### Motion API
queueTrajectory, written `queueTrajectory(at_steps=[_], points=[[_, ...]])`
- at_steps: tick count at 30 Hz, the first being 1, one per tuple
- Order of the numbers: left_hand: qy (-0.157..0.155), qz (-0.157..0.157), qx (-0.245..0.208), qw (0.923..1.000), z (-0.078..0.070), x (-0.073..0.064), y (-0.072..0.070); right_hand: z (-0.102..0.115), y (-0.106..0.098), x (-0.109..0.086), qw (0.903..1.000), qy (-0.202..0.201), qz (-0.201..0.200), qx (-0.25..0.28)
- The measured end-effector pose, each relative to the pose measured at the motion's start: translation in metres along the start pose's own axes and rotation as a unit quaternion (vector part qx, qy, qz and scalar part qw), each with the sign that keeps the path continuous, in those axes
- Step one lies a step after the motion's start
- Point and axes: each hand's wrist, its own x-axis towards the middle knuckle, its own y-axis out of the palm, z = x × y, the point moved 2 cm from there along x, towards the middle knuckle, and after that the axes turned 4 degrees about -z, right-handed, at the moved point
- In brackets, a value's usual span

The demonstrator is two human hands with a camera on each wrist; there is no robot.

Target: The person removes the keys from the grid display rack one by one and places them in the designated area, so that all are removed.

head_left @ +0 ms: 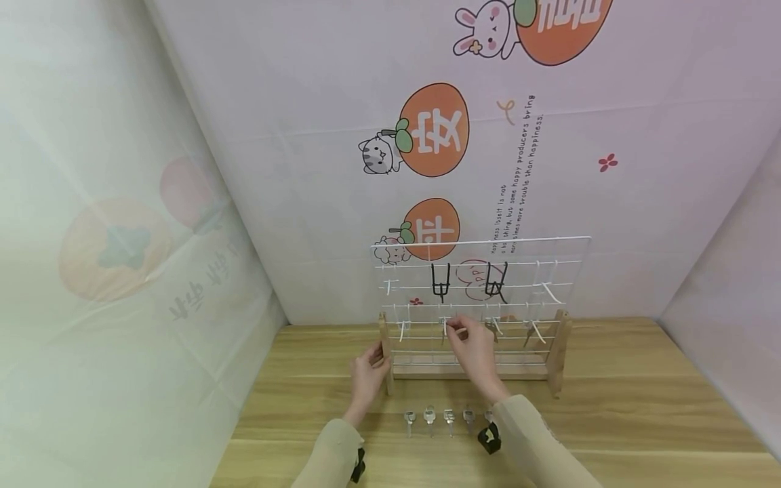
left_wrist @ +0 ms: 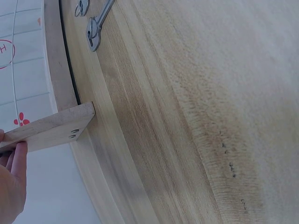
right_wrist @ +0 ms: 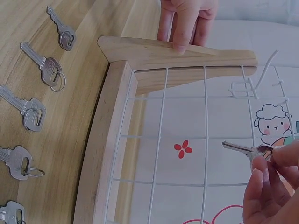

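Note:
My right hand (head_left: 472, 342) is at the front of a white wire rack, near a hook in its lower row. Between thumb and fingers it pinches a silver key (right_wrist: 243, 148) by its head, the blade pointing away from the fingers. My left hand (head_left: 369, 371) grips the rack's left wooden side post (left_wrist: 51, 128), thumb on one side and fingers on the other. The rack's wooden base bar (head_left: 470, 371) rests on the table. Two more keys hang from lower hooks to the right, one of them the far-right key (head_left: 529, 334).
Several silver keys, among them one with a ring (right_wrist: 50, 72), lie in a row on the wood-grain table (head_left: 317, 359) before the rack. Black hooks (head_left: 441, 288) and white hooks stick out from the grid. A printed cloth (head_left: 329, 203) stands behind it.

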Motion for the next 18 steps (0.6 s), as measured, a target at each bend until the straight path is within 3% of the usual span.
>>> queueTrajectory(at_steps=[10,18], points=[[0.002,-0.001,-0.006,1.0,-0.0003,-0.0003,-0.0002,0.0041,-0.0031,-0.0036,0.9998,0.015,0.013,0.002],[-0.005,0.001,-0.01,0.9999,-0.0007,-0.0004,0.0003,0.005,-0.0055,-0.0078,1.0,-0.006,0.004,-0.004]])
